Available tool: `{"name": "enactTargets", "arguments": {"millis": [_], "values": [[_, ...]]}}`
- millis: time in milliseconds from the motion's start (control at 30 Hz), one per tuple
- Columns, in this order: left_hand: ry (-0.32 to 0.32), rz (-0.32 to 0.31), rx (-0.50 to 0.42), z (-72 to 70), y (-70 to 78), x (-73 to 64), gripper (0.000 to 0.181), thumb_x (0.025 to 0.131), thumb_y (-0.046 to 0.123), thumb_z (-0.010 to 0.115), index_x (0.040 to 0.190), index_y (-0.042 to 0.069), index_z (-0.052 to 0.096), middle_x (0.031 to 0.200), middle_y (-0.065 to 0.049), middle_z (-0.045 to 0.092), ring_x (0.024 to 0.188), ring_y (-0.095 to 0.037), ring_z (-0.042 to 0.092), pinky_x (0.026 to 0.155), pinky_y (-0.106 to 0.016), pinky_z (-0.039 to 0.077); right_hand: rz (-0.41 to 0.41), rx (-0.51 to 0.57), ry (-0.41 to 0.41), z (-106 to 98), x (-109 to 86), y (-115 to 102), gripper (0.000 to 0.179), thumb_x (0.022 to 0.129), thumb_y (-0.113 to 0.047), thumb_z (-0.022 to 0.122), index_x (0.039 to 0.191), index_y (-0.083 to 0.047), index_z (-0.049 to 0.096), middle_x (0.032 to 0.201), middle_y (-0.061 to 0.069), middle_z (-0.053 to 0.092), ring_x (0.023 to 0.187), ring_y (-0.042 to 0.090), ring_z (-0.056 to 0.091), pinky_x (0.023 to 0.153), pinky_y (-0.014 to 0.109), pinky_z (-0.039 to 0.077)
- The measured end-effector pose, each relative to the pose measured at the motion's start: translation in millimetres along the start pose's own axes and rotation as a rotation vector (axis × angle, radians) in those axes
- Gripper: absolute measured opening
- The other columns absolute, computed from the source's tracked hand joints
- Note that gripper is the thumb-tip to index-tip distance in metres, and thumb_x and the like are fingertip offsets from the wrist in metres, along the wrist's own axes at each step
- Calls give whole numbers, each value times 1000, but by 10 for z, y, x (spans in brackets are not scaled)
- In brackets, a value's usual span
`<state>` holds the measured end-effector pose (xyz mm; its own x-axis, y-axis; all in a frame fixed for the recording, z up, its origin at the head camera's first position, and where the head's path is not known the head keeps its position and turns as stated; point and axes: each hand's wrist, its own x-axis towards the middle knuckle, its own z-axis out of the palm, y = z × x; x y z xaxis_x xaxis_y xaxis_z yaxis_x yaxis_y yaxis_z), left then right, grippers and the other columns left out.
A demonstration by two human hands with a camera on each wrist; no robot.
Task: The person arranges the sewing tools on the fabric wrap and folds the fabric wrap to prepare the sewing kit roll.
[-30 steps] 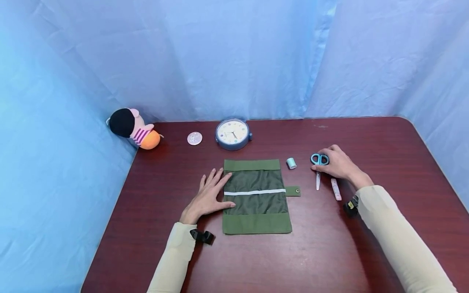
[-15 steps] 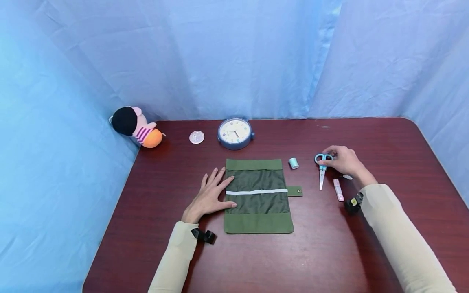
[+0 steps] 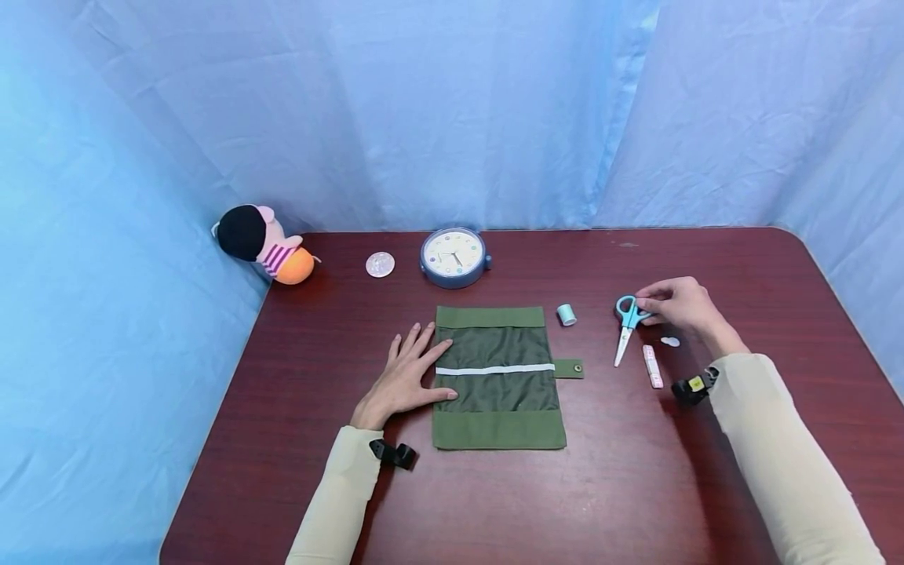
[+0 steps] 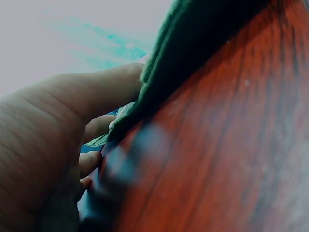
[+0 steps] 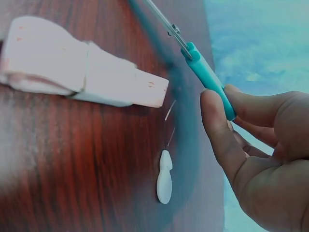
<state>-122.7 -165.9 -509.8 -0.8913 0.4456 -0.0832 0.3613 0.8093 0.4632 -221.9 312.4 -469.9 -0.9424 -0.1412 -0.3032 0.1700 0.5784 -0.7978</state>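
A green fabric roll pouch (image 3: 497, 349) lies unrolled on the table, a white elastic band across its dark middle and a snap tab at its right side. On its left edge rests my left hand (image 3: 402, 380), fingers spread. My right hand (image 3: 683, 308) pinches the teal handle of small scissors (image 3: 628, 318) between thumb and fingers. Their blades point toward the near side, and in the right wrist view the handle (image 5: 207, 75) is raised off the tabletop. Beside them lie a folded tape measure (image 3: 653, 366) and a white needle threader (image 5: 164, 181) with a thin wire.
A pale teal thread spool (image 3: 566, 315) stands between pouch and scissors. Along the back are a blue alarm clock (image 3: 453, 255), a shiny round disc (image 3: 380, 264) and a plush toy (image 3: 267, 243) at the left corner. Blue curtains (image 3: 452, 110) surround the reddish-brown table (image 3: 494, 510).
The right hand has moved rightward, holding the scissors by one handle side, and the scissors have shifted and tilted. The needle threader has come into view from beneath it. The left hand stays put.
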Motion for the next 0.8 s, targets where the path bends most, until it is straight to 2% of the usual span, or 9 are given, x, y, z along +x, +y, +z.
{"name": "enactTargets", "arguments": {"millis": [200, 333, 433, 533, 800], "values": [[-3, -7, 5, 5, -9, 5, 87, 82, 57, 74, 155, 22, 40, 169, -13, 15, 159, -37, 6, 124, -65, 4, 17, 82, 22, -24, -33, -25, 42, 100, -13, 60, 131, 15, 55, 85, -12, 69, 73, 4, 73, 77, 34, 62], [1, -5, 6, 7, -11, 10, 87, 83, 56, 74, 154, 22, 40, 169, -14, 16, 158, -38, 7, 123, -65, 6, 4, 147, 37, -36, -45, -67, 45, 99, -16, 61, 131, 14, 54, 82, -15, 69, 73, 5, 74, 78, 35, 62], [-3, -7, 7, 5, -9, 14, 87, 83, 56, 74, 155, 22, 40, 169, -13, 15, 158, -38, 7, 123, -65, 5, -22, 216, 40, -36, -51, -116, 40, 98, -15, 63, 127, 11, 58, 81, -14, 71, 72, 6, 74, 78, 34, 62], [-6, -9, 10, 4, -9, 15, 87, 83, 57, 74, 155, 22, 40, 169, -13, 15, 158, -37, 6, 124, -65, 5, -36, 270, 55, -11, -47, -171, 27, 97, -15, 65, 118, 1, 67, 81, -13, 72, 73, 7, 74, 79, 35, 62], [0, -11, 18, 7, 0, 9, 87, 82, 57, 74, 155, 22, 40, 169, -13, 15, 158, -37, 7, 124, -65, 5, -93, 364, 31, 140, -12, -319, 26, 95, -9, 66, 117, 5, 66, 82, -11, 73, 72, 6, 74, 75, 32, 62]]}}
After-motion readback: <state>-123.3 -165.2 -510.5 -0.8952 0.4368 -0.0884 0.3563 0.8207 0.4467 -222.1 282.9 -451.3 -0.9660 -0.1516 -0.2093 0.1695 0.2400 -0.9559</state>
